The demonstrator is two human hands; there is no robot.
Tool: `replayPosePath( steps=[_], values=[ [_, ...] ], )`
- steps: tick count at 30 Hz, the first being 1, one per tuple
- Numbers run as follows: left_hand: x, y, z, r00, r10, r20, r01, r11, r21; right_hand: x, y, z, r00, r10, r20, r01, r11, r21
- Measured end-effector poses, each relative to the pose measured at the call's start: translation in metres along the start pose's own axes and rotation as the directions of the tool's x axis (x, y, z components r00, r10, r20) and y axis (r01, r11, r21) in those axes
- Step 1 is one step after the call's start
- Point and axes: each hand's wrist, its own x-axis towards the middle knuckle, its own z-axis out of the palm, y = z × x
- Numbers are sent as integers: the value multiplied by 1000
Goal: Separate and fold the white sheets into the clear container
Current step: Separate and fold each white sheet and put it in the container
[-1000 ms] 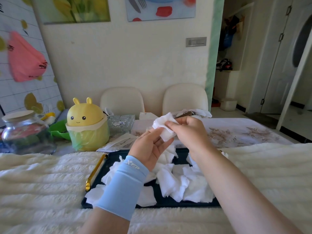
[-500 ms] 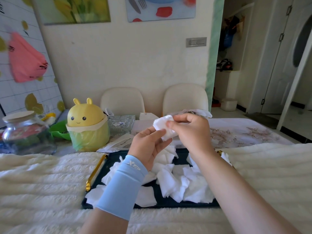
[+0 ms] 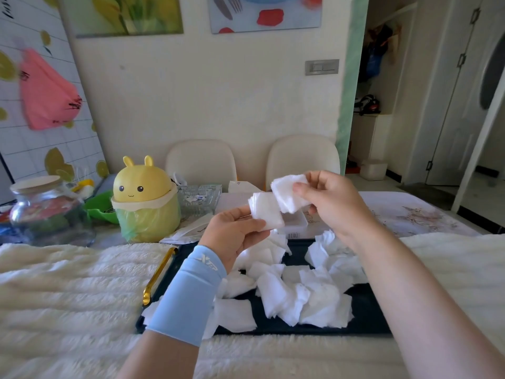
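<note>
The left hand [image 3: 232, 233] grips a small layered stack [image 3: 266, 213] of white sheets, thumb across the front and fingers [image 3: 237, 213] curled behind it. The right hand [image 3: 330, 206] pinches a single looser sheet [image 3: 287, 194] between thumb and curled fingertips, a little higher and to the right of the stack. The lower corner of the sheet overlaps the stack's upper edge in this view, and I cannot tell whether the two touch or have come apart. Both pieces are held in the air between the hands, well above the pile [image 3: 300, 291] of loose sheets on the dark tray [image 3: 369, 310]. The clear container [image 3: 296, 224] lies flat just beyond the tray's far edge, below and slightly behind the held pieces, its long side running left to right. It sits just under the right hand's sheet, so that hand looks the nearer of the two for a drop. The sheet hangs crumpled rather than squared, so it probably needs folding before it goes down and away from the person into the container.
</note>
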Motion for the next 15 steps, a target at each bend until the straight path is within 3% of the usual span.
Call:
replayPosePath(
  steps=[3,5,8,15],
  values=[
    [-2,2,0,999,-12,39,11,999,39,-6,-9,-11,968,-30,249,32,999,-2],
    [-6,4,2,994,-26,105,16,995,95,-10,-12,-10,936,-19,352,68,990,-126],
    [-9,5,4,982,-32,186,8,991,130,-11,-11,-3,955,-27,295,116,951,-288],
    [-11,7,2,974,-27,226,-10,987,163,-9,-10,-5,955,-99,281,181,943,-281]
  ],
)
